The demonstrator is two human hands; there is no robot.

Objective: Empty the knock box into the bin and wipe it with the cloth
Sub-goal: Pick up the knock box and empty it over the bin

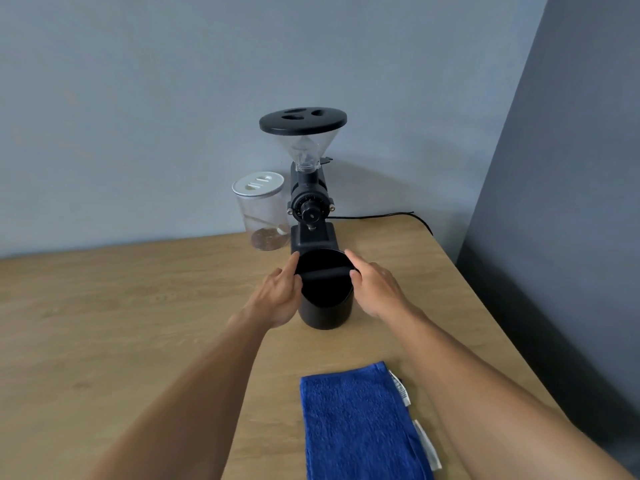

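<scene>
The black knock box (325, 292) stands upright on the wooden desk (138, 306), just in front of the coffee grinder (310, 188). The left hand (280, 296) and right hand (375, 289) press against its opposite sides, each grip loosely curled around the wall with fingertips at the rim. The blue cloth (360, 424) lies flat nearer the person than the knock box. A clear jar (263, 211) stands behind it, beside the grinder.
</scene>
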